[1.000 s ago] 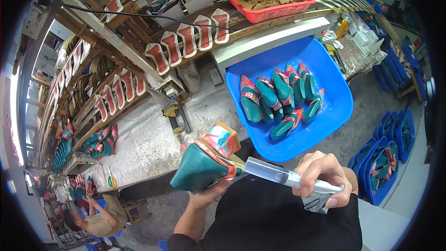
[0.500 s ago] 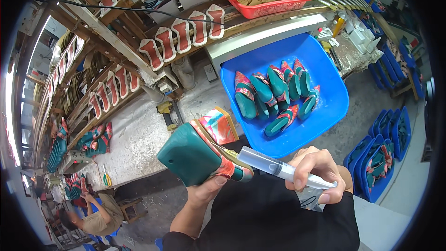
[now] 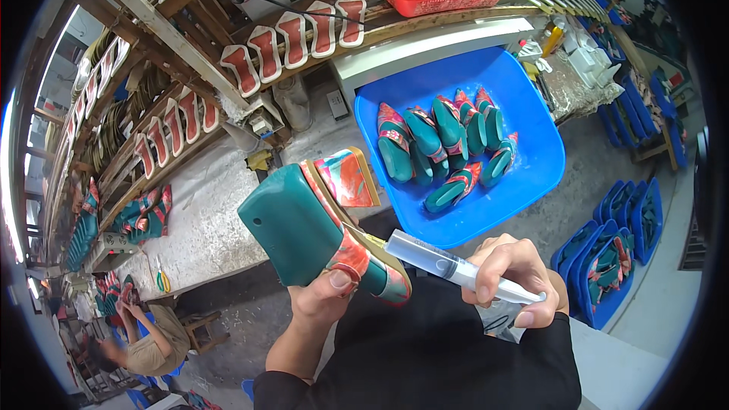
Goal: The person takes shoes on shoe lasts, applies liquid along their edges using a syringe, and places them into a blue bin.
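Note:
My left hand (image 3: 319, 300) grips a sandal (image 3: 352, 257) with red and patterned straps, mounted on a dark green shoe last (image 3: 288, 220). The sandal lies on its side in the air, its block heel (image 3: 345, 180) in a bright floral print pointing away from me. In my right hand (image 3: 509, 277) is a clear plastic syringe (image 3: 424, 253), thumb and fingers closed around its plunger end. The thin needle tip (image 3: 357, 232) touches or nearly touches the edge of the sole by the straps; exact contact is hard to tell.
A blue tub (image 3: 486, 216) with several similar sandals on green lasts stands ahead of me. Behind it are a red basket (image 3: 456, 6) and racks of red-and-white insoles (image 3: 322, 30). A worktable (image 3: 205, 228) runs left, a co-worker (image 3: 148, 345) sits beyond, and blue bins (image 3: 600, 277) are at right.
The sandal and syringe have shifted slightly left in the picture, and the sandal has turned a little. Both hands keep their hold, with the needle still beside the sole edge.

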Tool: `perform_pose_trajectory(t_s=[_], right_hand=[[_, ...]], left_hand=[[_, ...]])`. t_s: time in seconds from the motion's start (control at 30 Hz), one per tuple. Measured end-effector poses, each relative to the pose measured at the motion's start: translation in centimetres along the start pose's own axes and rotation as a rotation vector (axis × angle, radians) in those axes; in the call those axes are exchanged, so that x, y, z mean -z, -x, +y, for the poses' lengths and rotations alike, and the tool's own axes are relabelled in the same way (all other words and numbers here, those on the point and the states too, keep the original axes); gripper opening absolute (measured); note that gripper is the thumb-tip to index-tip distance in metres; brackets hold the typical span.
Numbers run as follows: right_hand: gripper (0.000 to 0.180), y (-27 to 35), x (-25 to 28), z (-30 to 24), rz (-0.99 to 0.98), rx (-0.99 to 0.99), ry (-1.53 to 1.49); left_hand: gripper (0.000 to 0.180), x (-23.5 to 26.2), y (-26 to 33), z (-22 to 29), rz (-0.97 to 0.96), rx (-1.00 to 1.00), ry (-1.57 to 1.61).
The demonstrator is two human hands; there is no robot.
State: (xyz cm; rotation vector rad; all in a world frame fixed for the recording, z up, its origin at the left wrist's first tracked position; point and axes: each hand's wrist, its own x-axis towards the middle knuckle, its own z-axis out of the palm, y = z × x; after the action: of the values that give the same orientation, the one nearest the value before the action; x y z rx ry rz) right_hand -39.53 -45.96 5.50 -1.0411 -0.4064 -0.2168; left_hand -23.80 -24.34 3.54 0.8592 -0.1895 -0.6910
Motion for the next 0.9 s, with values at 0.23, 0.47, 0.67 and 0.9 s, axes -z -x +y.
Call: perform_pose_trajectory(t_s=[0.23,0.47,0.67,0.9], right_hand=[[0.051,0.2,-0.1,0.2,-0.004,-0.027,0.004],[0.05,0.3,-0.2,0.2,-0.004,-0.035,-0.018],[0.05,0.3,-0.4,0.1,-0.008,-0.044,-0.019],[0.05,0.6,-0.2,-0.4,0.016,-0.07,-0.033]], left_hand=[[0.074,0.4,-0.4,0.3,0.034,0.022,0.072],[0.084,0.8,-0.7,1.0,0.032,0.068,0.01],[0.077,0.9,-0.9,1.4,0.025,0.068,0.209],[0.076,1.2,-1.3,1.7,0.04,0.016,0.147]])
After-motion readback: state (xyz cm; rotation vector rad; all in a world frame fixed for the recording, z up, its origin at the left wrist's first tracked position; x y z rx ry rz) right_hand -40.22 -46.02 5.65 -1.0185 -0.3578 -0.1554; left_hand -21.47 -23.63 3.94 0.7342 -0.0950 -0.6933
